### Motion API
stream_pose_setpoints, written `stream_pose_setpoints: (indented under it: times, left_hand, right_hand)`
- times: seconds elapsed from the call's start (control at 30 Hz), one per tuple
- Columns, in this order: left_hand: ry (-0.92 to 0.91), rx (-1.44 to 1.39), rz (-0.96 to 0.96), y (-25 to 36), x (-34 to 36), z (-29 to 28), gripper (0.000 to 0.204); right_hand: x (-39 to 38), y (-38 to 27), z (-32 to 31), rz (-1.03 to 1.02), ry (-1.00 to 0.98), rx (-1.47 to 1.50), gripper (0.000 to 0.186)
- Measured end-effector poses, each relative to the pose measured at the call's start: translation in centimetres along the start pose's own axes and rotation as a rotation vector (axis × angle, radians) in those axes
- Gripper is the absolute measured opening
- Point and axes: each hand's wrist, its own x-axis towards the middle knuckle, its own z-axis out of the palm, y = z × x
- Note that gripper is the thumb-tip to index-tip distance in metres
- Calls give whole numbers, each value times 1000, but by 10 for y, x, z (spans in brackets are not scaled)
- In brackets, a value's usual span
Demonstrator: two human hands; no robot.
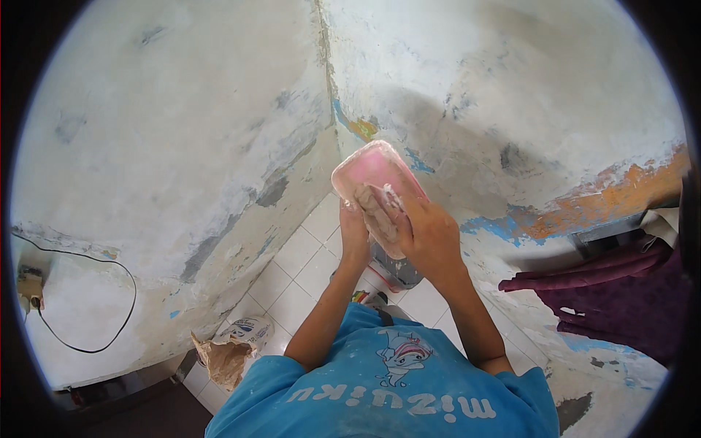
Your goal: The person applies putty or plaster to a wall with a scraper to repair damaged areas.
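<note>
In front of me, near the wall corner, my left hand (pixel 354 237) grips the left side of a pink plastic tray (pixel 374 162) smeared with pale paste. Beige-grey putty (pixel 372 208) lies in the tray's lower part, with white flecks beside it. My right hand (pixel 430 237) is over the tray's right side, fingers bent down into the putty area; whether they hold a tool there is hidden.
Patchy plastered walls (pixel 146 124) meet ahead above white floor tiles (pixel 299 255). A grey container (pixel 398 270) stands below the tray. A torn paper bag (pixel 223 354) is at lower left, a wall socket with black cable (pixel 31 288) far left, purple fabric (pixel 599 299) at right.
</note>
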Motion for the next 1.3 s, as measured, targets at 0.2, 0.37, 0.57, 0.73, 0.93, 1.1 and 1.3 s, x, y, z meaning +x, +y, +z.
stream_pose_setpoints:
  times: [0.2, 0.37, 0.57, 0.73, 0.93, 1.1, 1.3]
  left_hand:
    - [-33, -19, 14, 45, 12, 0, 74]
    - [-108, -22, 1, 45, 24, -30, 71]
    - [0, -167, -96, 50, 33, -40, 58]
    - [18, -50, -104, 35, 43, -60, 49]
    - [-26, -14, -247, 39, 42, -73, 52]
    - [-55, -6, -330, 38, 40, -78, 55]
    - [-59, 40, -347, 44, 47, -88, 56]
  right_hand:
    - [19, -33, 3, -2, 89, -142, 27]
    - [36, -46, 18, -36, 110, -279, 28]
    - [35, -50, 52, 213, -227, -225, 40]
    - [29, -52, 90, 239, -84, -47, 44]
    - [38, -45, 104, 358, -178, 124, 49]
    - [51, -54, 94, 395, -160, 11, 50]
    - [36, -57, 100, 309, -163, 42, 32]
